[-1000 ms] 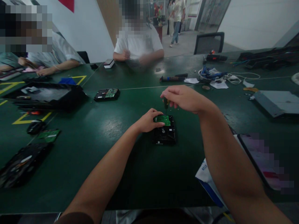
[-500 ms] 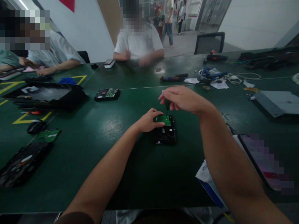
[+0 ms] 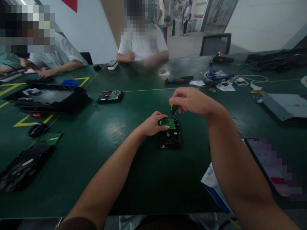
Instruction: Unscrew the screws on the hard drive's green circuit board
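Note:
A black hard drive (image 3: 169,138) with a green circuit board (image 3: 168,122) on top lies on the dark green table (image 3: 134,179) in front of me. My left hand (image 3: 152,124) is curled on the drive's far left corner, holding it down. My right hand (image 3: 192,100) hovers just above the far edge of the drive, fingers pinched round a small screwdriver (image 3: 174,109) with a dark handle, its tip pointing down toward the green board.
A second hard drive (image 3: 110,96) lies further left, beside a black tray (image 3: 45,97). A mouse (image 3: 37,129), a loose green board (image 3: 51,138) and another black device (image 3: 22,167) sit at left. Cables (image 3: 230,78) and a grey case (image 3: 285,105) are at right. Other people sit across the table.
My right hand has turned slightly on the screwdriver and shifted a little; the handle now shows tilted below the fingers. The left hand and the drive have stayed still.

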{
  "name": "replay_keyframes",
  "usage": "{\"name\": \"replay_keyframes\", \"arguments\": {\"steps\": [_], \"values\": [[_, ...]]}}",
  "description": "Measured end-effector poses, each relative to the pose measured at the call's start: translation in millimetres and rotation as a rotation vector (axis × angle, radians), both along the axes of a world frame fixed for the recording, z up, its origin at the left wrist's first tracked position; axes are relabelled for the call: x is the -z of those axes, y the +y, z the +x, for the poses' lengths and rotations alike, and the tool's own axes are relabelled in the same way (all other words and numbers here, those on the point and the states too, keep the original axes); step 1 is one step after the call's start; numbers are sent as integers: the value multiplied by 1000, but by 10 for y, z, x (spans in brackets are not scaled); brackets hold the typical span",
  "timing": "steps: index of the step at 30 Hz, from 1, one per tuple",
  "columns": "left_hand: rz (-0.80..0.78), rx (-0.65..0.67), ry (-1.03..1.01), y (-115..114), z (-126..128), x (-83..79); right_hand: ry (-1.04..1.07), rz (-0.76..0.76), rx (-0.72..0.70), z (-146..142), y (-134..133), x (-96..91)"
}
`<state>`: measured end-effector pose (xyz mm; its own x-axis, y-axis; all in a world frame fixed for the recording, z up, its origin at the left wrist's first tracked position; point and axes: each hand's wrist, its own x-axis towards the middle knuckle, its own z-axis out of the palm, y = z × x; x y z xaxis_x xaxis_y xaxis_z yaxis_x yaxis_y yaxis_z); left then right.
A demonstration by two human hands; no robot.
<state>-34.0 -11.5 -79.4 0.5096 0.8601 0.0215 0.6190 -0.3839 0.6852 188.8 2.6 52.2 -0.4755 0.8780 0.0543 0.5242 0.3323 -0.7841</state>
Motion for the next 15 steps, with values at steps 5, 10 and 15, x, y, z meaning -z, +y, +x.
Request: {"name": "replay_keyframes", "arguments": {"steps": [5, 10, 15], "values": [[24, 4, 13, -8, 13, -11, 134, -132, -103, -57, 22, 65], [16, 10, 6, 13, 6, 15, 196, -167, -183, -36, 49, 84], [5, 7, 4, 17, -8, 20, 79, 42, -61, -2, 64, 71]]}}
